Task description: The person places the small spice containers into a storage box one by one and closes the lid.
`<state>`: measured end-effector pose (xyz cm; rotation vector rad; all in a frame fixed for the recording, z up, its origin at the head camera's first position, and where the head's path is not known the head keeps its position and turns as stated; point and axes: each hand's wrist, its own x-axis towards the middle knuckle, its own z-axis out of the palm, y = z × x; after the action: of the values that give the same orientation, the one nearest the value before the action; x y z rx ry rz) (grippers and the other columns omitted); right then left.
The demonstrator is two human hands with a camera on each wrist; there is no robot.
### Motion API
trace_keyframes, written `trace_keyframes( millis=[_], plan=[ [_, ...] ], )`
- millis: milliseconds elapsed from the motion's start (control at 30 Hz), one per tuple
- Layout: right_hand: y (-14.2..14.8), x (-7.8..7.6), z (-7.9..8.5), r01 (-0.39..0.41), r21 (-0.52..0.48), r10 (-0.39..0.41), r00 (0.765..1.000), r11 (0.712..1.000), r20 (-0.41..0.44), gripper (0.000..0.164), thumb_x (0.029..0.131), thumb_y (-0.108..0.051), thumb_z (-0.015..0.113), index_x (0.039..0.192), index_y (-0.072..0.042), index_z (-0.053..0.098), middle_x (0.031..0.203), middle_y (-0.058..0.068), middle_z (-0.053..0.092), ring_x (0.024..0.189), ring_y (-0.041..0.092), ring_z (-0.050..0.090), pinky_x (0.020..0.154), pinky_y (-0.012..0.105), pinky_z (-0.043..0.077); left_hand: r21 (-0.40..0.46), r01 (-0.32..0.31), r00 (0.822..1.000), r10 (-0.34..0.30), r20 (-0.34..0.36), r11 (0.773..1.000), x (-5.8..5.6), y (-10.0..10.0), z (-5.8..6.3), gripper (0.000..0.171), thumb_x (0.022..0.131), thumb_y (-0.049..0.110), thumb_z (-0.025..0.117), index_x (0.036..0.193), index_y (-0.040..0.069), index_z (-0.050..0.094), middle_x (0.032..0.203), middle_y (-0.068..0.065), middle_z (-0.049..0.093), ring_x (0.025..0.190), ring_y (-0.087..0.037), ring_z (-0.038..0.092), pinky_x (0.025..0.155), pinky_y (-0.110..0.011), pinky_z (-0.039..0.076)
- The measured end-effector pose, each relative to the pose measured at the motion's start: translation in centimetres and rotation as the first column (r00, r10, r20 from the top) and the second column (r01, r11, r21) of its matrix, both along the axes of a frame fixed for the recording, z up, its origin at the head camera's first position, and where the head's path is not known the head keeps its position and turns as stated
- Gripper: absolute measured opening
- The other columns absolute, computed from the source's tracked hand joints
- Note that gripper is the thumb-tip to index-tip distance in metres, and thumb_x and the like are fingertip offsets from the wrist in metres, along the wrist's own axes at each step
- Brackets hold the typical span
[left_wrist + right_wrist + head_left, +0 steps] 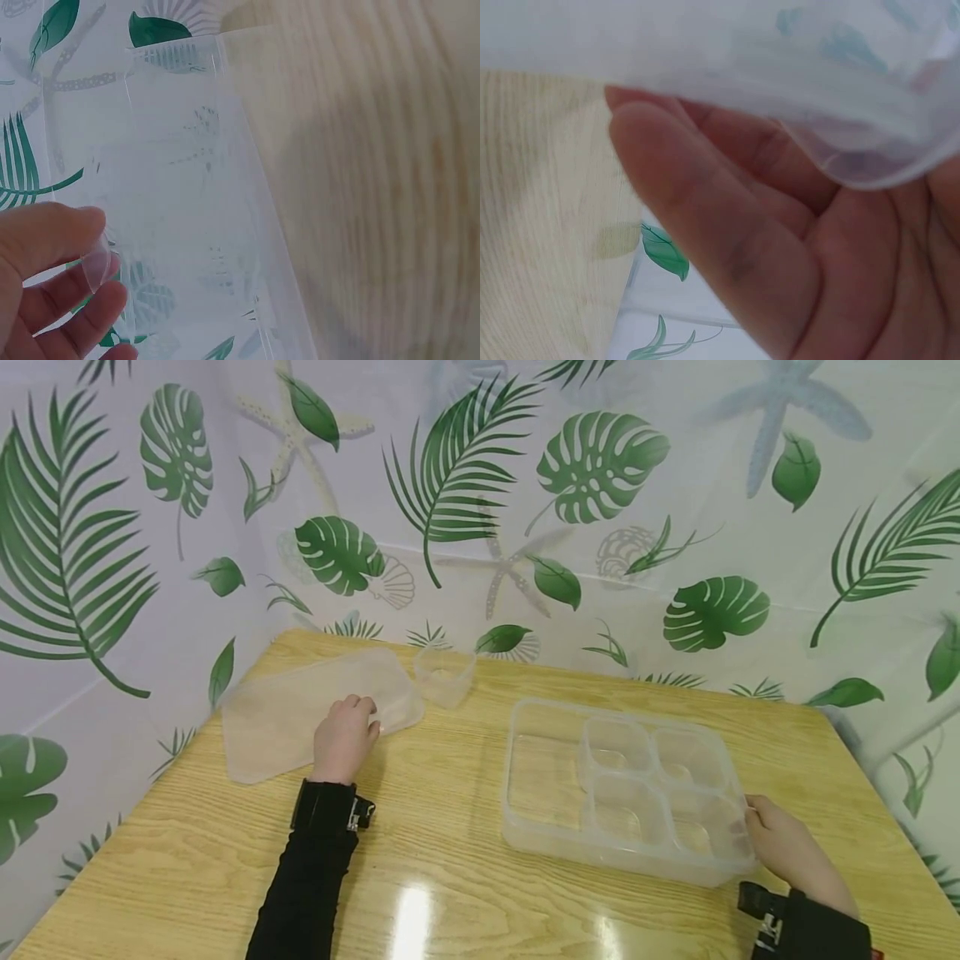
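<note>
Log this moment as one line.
left hand: holds lid | right hand: holds right end of divided box | small clear container: on table, beside lid

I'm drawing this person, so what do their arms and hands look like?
The left hand and right hand are bare, without gloves. The left sleeve is black and wrinkly; the right sleeve is black. The left wrist gadget and right wrist gadget are small and dark, with silvery bits.

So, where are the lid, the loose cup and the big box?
Lid (288, 717): head view, its flat top.
Loose cup (447, 690): head view, its front wall.
Big box (546, 783): head view, bare floor at its left.
</note>
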<state>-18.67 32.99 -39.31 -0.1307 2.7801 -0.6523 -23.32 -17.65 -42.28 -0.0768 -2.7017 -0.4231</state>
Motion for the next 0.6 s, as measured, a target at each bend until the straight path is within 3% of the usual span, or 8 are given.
trace_keyframes(
  millis=[367,600],
  plan=[
    [-0.22,0.10,0.13,-0.001,-0.007,0.001,1.000,1.000,-0.005,0.052,0.098,-0.022,0.016,0.123,0.022,0.027,0.119,0.041,0.035,0.105,0.053,0.037,0.078,0.054,0.038,-0.018,-0.010,1.000,0.010,-0.016,1.000,-0.08,0.05,-0.23,0.007,0.080,0.009,0.065,0.086,0.004,0.066,0.079,-0.009,0.054,0.073,-0.026,0.051,0.060,-0.034,0.047],
    [-0.26,0.19,0.17,0.005,-0.012,-0.005,1.000,1.000,-0.004,0.054,0.098,-0.023,0.015,0.124,0.023,0.026,0.120,0.042,0.032,0.105,0.053,0.037,0.078,0.055,0.038,-0.022,-0.025,0.999,0.024,-0.031,0.999,0.05,0.47,0.28,0.008,0.085,0.012,0.059,0.086,0.005,0.063,0.082,-0.009,0.053,0.076,-0.026,0.050,0.063,-0.034,0.046]
  ],
)
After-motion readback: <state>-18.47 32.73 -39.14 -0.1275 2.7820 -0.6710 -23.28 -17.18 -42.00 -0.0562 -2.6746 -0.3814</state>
